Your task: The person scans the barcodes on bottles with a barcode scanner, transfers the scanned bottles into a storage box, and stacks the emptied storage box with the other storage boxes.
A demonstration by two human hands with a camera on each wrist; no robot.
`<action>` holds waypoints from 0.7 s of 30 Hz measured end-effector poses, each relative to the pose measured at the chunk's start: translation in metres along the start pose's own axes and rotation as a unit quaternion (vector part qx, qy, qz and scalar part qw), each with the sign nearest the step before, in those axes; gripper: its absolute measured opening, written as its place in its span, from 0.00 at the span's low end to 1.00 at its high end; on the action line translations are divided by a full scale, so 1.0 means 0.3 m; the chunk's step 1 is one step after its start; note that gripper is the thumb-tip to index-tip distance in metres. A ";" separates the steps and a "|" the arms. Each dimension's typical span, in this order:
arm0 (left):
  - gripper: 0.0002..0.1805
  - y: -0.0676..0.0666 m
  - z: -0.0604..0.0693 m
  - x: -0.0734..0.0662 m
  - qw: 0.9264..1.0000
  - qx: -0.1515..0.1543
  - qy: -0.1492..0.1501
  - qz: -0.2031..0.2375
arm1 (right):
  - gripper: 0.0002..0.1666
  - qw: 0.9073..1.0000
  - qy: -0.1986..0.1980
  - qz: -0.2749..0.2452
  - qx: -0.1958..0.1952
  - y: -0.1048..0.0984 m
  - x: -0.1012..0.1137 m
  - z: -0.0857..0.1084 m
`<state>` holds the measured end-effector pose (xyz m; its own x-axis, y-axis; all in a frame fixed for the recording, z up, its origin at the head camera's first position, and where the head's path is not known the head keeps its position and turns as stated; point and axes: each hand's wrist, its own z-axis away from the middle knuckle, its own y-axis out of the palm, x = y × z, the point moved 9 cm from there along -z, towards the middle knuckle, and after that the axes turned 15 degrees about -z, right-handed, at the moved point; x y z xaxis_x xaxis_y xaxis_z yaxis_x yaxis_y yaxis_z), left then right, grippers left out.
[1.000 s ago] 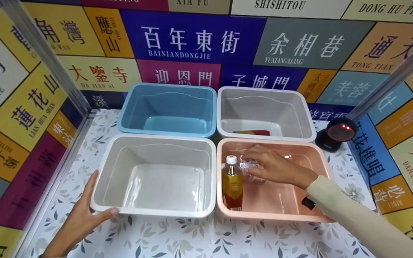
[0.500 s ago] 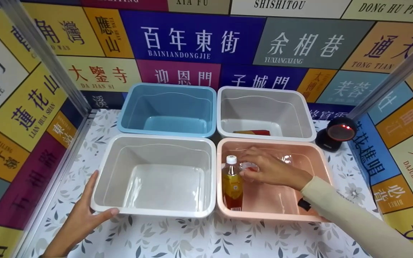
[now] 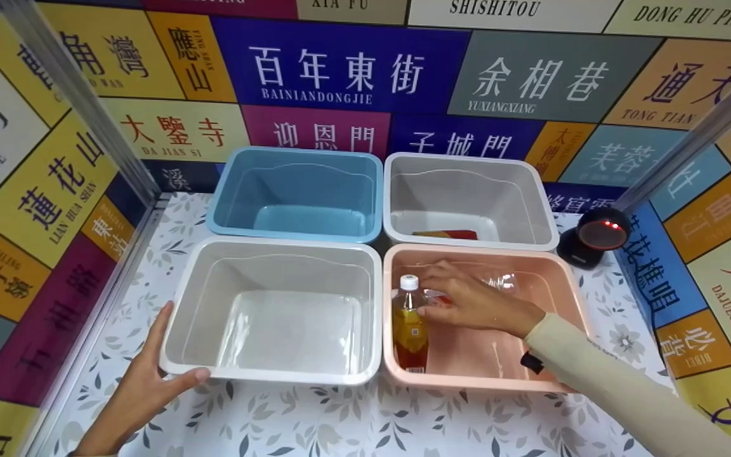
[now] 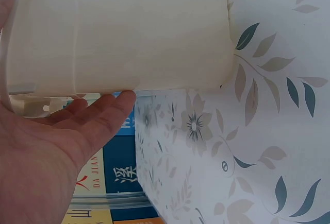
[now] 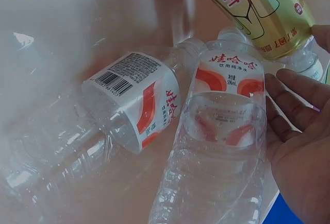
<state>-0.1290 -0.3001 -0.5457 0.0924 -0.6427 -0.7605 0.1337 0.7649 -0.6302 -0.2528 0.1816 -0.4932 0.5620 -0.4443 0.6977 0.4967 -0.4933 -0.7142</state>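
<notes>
Since the earlier frame the right hand (image 3: 470, 301) has shifted slightly left, and its thumb now reaches the tea bottle (image 3: 411, 324), while the left hand stays put. The right hand is spread: its thumb touches the tea bottle's yellow label, and its fingers lie just beside a red-and-white-labelled water bottle (image 5: 221, 90); contact there is unclear. A second water bottle (image 5: 136, 98) lies next to it at an angle, cap toward the same spot.

All three bottles are inside the peach bin (image 3: 467, 380), whose walls presumably keep them from rolling over the worktop (image 3: 315, 419). The tea bottle is against or near the bin's left wall; whether it leans is unclear.

Near the worktop's left edge, the left hand is also spread, at the near-left corner of the light grey bin (image 3: 276, 378), seemingly steadying it. Toward the worktop's far edge are the blue bin (image 3: 302, 184) and the far grey bin (image 3: 467, 184), holding a red-and-yellow packet (image 3: 448, 235). A black scanner (image 3: 597, 235) stands by the right edge.
</notes>
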 end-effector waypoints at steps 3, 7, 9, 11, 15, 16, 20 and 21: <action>0.70 0.001 0.000 0.000 1.000 0.001 -0.001 0.004 | 0.30 1.000 0.002 0.011 0.000 0.011 0.000 -0.007; 0.71 0.000 0.003 -0.004 1.000 -0.003 0.006 -0.004 | 0.33 1.000 0.020 0.015 0.005 0.025 -0.004 -0.016; 0.71 -0.002 0.005 -0.007 1.000 -0.006 0.010 -0.010 | 0.34 1.000 0.024 0.011 0.006 0.030 -0.005 -0.020; 0.71 -0.003 0.006 -0.011 1.000 -0.008 0.013 -0.011 | 0.33 1.000 0.023 0.002 0.006 0.032 -0.002 -0.021; 0.71 -0.002 0.004 -0.010 1.000 -0.005 0.007 -0.001 | 0.32 1.000 0.020 -0.013 -0.003 0.030 0.003 -0.018; 0.71 -0.001 0.003 -0.008 1.000 -0.004 0.006 0.001 | 0.31 1.000 0.017 -0.020 -0.008 0.028 0.005 -0.016; 0.71 -0.002 0.001 -0.004 1.000 0.000 0.001 0.003 | 0.30 0.998 0.014 -0.052 -0.027 0.019 0.005 -0.013; 0.71 -0.003 0.001 -0.003 1.000 0.000 -0.001 0.002 | 0.30 0.998 0.015 -0.061 -0.030 0.018 0.005 -0.012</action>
<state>-0.1288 -0.3001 -0.5443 0.0941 -0.6397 -0.7628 0.1341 0.7674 -0.6270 -0.2518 0.1756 -0.4957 0.4795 -0.3996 0.7813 0.5190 -0.5887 -0.6197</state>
